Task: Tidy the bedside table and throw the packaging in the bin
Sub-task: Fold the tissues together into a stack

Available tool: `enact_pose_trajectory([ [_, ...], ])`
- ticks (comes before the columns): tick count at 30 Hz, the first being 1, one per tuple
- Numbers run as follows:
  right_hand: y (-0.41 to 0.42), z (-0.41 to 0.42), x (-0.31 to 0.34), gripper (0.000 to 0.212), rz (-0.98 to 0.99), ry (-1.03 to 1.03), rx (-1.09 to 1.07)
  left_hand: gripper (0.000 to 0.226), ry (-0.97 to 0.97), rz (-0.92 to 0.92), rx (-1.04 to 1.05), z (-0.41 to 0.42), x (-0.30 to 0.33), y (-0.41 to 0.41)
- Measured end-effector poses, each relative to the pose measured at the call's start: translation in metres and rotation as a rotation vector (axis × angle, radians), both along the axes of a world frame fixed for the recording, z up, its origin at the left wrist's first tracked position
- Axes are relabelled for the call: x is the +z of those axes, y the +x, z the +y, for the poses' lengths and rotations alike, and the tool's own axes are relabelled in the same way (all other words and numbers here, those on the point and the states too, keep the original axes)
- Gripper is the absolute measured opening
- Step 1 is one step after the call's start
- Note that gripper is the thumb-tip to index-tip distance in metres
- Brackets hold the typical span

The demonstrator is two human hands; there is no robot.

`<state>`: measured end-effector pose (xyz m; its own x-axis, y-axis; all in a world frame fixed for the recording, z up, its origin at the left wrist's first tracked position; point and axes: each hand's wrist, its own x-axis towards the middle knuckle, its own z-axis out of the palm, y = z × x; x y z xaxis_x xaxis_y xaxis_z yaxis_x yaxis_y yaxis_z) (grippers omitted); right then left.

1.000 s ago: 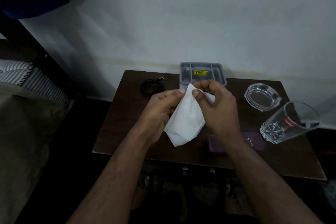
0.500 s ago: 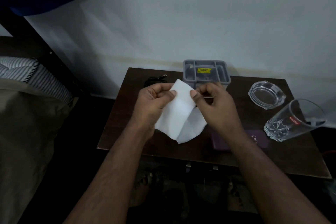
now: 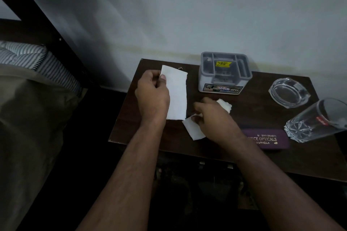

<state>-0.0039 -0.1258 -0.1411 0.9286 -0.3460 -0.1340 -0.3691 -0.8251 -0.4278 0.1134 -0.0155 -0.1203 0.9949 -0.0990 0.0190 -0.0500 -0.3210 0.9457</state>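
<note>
White tissue paper was in both hands above a dark wooden bedside table (image 3: 131, 129). The left hand (image 3: 153, 97) pinched 1 flat rectangular sheet (image 3: 177, 95) between thumb and fingers, held upright over the table's left side. The right hand (image 3: 212, 118) curled around a second, crumpled tissue (image 3: 195, 129) low over the table's middle. A grey plastic organiser box (image 3: 225, 73) stood at the back, with a glass ashtray (image 3: 289, 92), a tipped drinking glass (image 3: 315, 120) and a purple spectacle case (image 3: 268, 139) to the right. No bin was visible, so the tidying looked barely begun: paper gathered, nothing yet thrown away.
</note>
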Motion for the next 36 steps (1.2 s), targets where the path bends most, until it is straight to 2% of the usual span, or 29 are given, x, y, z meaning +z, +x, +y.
enact_pose_trajectory([
  [4,0.008,0.012,-0.003,0.007,0.073,-0.004,0.125,0.005,-0.038,-0.001,0.044,0.003,0.001,0.006],
  [6,0.01,0.012,-0.006,0.013,0.074,0.027,0.102,0.005,-0.06,0.017,0.05,0.004,0.001,0.008],
  [9,0.012,0.01,-0.009,0.009,0.07,0.071,0.074,0.007,-0.058,0.036,0.039,0.006,0.003,0.009],
  [22,0.006,0.003,-0.007,0.003,-0.031,0.051,0.063,0.005,-0.073,0.077,0.001,0.007,0.006,0.008],
  [26,0.003,-0.008,-0.002,0.009,-0.167,0.051,0.081,0.005,-0.068,0.072,0.001,0.007,0.005,0.009],
  [31,-0.012,-0.02,0.014,0.016,-0.246,0.19,0.177,0.006,-0.053,0.06,0.012,0.005,0.004,0.011],
  [34,-0.018,-0.02,0.017,0.011,-0.269,0.273,0.153,0.012,-0.056,0.068,0.006,0.004,0.004,0.01],
  [36,-0.02,-0.017,0.021,0.008,-0.351,0.323,0.121,0.016,-0.074,0.078,-0.008,0.003,0.003,0.009],
])
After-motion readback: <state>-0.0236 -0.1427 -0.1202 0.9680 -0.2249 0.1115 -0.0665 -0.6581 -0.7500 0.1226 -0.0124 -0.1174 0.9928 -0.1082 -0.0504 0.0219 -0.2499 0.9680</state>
